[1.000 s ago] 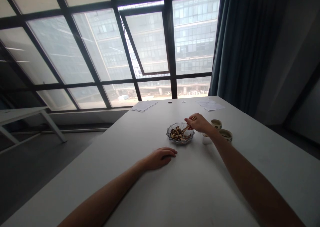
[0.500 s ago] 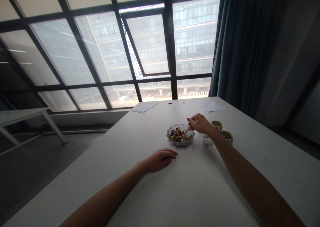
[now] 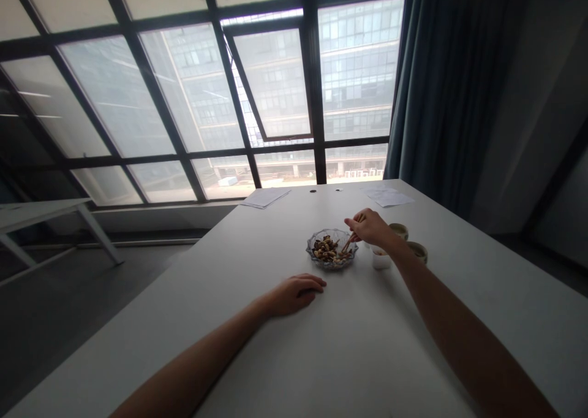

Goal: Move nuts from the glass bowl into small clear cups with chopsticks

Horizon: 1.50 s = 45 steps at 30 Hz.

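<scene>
A glass bowl (image 3: 314,257) of mixed nuts and beans sits on the white table (image 3: 349,357). My right hand (image 3: 371,227) is closed on a pair of wooden chopsticks (image 3: 348,242), whose tips reach down into the right side of the bowl. My left hand (image 3: 296,293) lies palm down on the table in front of the bowl, with its fingers loosely curled and nothing in it. A small white cup (image 3: 381,258) stands just under my right wrist.
Two small ceramic cups (image 3: 398,230) (image 3: 417,250) stand to the right of my hand. Papers (image 3: 265,197) (image 3: 389,197) lie at the table's far edge. Behind are large windows, a dark curtain at right, and another table (image 3: 41,211) at left.
My right hand has shifted slightly right and the chopstick tips have dropped lower into the bowl's right side. My left hand has stayed put.
</scene>
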Each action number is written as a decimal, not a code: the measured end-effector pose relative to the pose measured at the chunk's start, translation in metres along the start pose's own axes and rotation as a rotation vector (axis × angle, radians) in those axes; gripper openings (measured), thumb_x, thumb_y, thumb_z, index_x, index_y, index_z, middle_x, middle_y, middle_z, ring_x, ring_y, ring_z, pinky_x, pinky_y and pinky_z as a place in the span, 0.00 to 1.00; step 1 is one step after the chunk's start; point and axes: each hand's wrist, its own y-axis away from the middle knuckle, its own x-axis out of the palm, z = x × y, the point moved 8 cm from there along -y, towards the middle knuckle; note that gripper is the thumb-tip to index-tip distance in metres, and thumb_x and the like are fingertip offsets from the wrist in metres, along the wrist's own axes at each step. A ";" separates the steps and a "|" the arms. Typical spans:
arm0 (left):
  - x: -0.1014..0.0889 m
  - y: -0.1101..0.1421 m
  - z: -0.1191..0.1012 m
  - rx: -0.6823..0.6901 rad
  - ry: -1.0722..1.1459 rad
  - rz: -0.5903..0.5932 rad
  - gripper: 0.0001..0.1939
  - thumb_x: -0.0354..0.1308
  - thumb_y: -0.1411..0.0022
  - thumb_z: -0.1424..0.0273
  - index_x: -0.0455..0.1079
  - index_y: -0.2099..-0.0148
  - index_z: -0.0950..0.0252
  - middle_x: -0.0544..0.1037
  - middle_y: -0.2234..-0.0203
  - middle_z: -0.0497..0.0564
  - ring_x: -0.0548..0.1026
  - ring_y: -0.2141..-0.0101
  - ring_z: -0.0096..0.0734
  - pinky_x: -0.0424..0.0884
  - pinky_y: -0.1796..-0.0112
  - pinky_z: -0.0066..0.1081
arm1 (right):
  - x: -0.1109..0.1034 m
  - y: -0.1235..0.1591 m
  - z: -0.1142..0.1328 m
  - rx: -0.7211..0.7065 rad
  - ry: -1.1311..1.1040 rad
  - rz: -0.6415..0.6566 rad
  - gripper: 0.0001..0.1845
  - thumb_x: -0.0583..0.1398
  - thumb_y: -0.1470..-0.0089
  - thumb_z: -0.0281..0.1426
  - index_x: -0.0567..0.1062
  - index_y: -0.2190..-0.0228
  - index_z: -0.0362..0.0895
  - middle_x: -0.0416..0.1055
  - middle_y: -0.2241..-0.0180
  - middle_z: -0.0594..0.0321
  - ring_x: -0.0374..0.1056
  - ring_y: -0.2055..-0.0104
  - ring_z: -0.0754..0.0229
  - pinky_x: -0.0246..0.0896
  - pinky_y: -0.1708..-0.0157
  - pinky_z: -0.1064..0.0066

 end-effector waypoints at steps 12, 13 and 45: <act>0.001 0.002 0.001 -0.005 0.012 -0.002 0.14 0.56 0.28 0.67 0.76 0.44 0.60 0.78 0.43 0.56 0.76 0.43 0.40 0.70 0.40 0.37 | -0.015 0.014 0.023 -0.082 0.042 0.062 0.15 0.65 0.37 0.30 0.78 0.75 0.37 0.79 0.77 0.51 0.78 0.76 0.58 0.69 0.77 0.75; 0.001 0.002 0.002 -0.003 0.013 -0.004 0.14 0.56 0.28 0.67 0.76 0.44 0.60 0.78 0.43 0.56 0.76 0.43 0.40 0.70 0.40 0.37 | -0.015 0.014 0.023 -0.080 0.045 0.069 0.14 0.64 0.37 0.29 0.78 0.75 0.37 0.79 0.77 0.51 0.77 0.77 0.58 0.69 0.78 0.75; 0.001 0.003 0.002 0.003 -0.006 0.002 0.15 0.55 0.28 0.69 0.76 0.43 0.60 0.78 0.43 0.55 0.76 0.43 0.38 0.69 0.40 0.35 | -0.025 0.015 0.028 -0.098 0.110 -0.022 0.19 0.64 0.36 0.36 0.79 0.76 0.38 0.80 0.74 0.49 0.78 0.75 0.56 0.69 0.77 0.73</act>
